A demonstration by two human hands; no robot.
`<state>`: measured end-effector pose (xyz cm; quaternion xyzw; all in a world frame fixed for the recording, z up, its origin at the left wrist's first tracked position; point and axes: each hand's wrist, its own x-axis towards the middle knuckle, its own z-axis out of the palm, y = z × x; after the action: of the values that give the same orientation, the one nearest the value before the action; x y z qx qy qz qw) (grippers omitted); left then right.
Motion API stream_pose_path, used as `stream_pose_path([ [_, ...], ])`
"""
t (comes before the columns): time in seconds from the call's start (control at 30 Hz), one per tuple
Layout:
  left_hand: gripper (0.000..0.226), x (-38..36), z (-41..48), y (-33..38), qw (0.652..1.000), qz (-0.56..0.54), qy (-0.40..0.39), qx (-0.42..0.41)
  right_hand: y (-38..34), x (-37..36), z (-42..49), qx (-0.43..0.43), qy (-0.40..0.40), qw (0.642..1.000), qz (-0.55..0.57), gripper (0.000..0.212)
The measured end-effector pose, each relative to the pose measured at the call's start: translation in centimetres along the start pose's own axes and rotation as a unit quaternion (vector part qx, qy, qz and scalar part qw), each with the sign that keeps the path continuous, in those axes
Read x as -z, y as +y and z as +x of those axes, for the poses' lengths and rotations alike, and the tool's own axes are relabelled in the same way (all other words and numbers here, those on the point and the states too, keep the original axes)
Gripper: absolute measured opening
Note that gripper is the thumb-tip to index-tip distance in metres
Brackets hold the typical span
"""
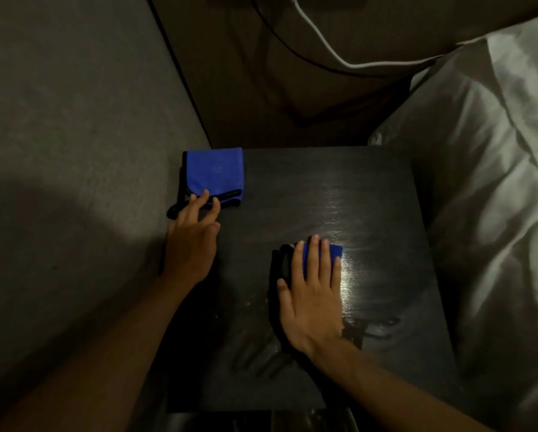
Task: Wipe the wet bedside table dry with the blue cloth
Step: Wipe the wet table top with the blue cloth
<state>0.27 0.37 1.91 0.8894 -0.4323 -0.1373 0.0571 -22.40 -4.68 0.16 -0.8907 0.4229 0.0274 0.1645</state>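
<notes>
Blue cloth (322,255): small folded pad w/ dark edging, centre-right of frame, pinned flat on the bedside table (292,188) under the right hand (312,294); only a blue corner shows past the fingertips. Right hand: palm down, fingers straight and together, pressing, not gripping. Second blue cloth (213,174): folded, black trim, upper-left corner of tabletop, part overhanging the left edge. Left hand (191,241): open, fingers spread, tips resting on that cloth's near edge; no closed grasp. Tabletop: dark wood-grain; wet sheen and streaks right of centre, droplets and smears lower centre near the right wrist. Judgement: wiping is underway, much moisture left. To do well: keep the palm flat w/ even pressure, work overlapping passes along the grain toward the glossy patch at right, then the lower smears; refold to a dry face once soaked. Risk: pushing water off the right edge onto the bedding (485,182). White cable (323,42) and black cable (270,29): top of frame, clear of the table. Containers: none visible.
</notes>
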Motion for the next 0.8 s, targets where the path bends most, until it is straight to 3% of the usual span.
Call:
stream_pose_path([
  [0.27,0.05,0.0,0.3,-0.1,1.0,-0.023,-0.014,0.01,-6.1,-1.4,1.4,0.0,-0.022,0.999,0.031,0.082],
  [0.4,0.049,0.0,0.3,-0.4,0.999,-0.035,-0.011,0.008,-6.4,0.4,1.9,-0.004,-0.08,0.995,0.062,0.092],
  [0.53,0.048,0.0,0.2,-0.5,0.999,-0.05,-0.005,0.006,-4.9,-0.3,0.1,0.013,0.04,0.999,0.016,0.071],
  [0.67,0.057,0.3,0.0,-0.5,0.997,-0.073,-0.009,0.008,-5.4,-2.3,-0.5,0.007,0.03,1.0,0.003,0.07],
  [0.8,0.048,0.7,0.2,-0.6,0.998,-0.054,-0.018,0.005,-7.1,-2.5,0.4,0.029,0.011,0.999,0.008,0.08],
])
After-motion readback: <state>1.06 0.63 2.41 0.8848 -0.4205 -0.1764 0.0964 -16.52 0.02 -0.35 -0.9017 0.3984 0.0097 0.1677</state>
